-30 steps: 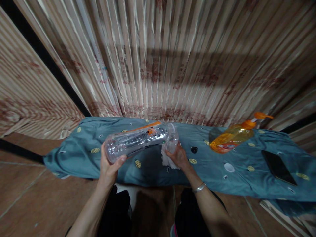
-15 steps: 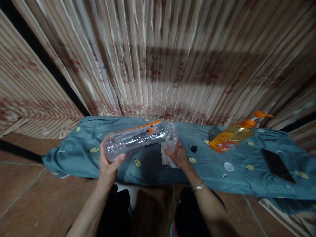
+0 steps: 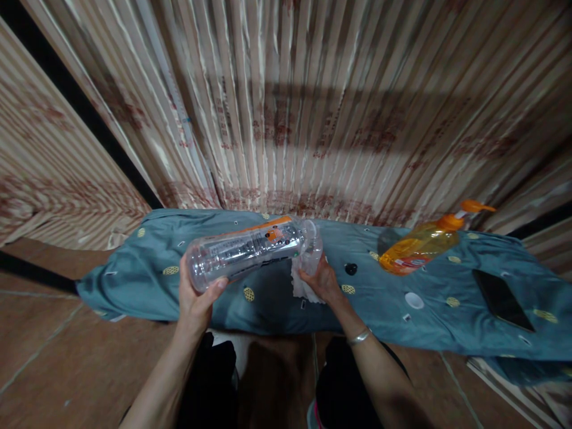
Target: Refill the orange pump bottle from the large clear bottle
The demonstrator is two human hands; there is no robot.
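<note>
My left hand [image 3: 196, 302] is wrapped round the base end of a clear plastic bottle [image 3: 245, 255] with an orange and dark printed label. The bottle lies tipped over in the air, its neck pointing right. At that neck is a small clear plastic cup [image 3: 314, 243], gripped by my right hand [image 3: 325, 281]. A crumpled white tissue [image 3: 304, 289] hangs below the cup, against my right fingers. Whether the neck rests on the cup's rim or sits just inside it, I cannot tell, and no liquid can be made out.
A teal patterned cloth [image 3: 143, 262] covers the long bench. To the right stand an orange pump bottle [image 3: 413, 250], a small black cap [image 3: 351, 269], a white disc [image 3: 414, 301] and a black phone [image 3: 503, 300]. A striped curtain [image 3: 286, 119] hangs behind, with dark poles at both sides.
Hardly anything differs. The bottle has turned very slightly in my left hand, its label shifting a little; both hands keep their places.
</note>
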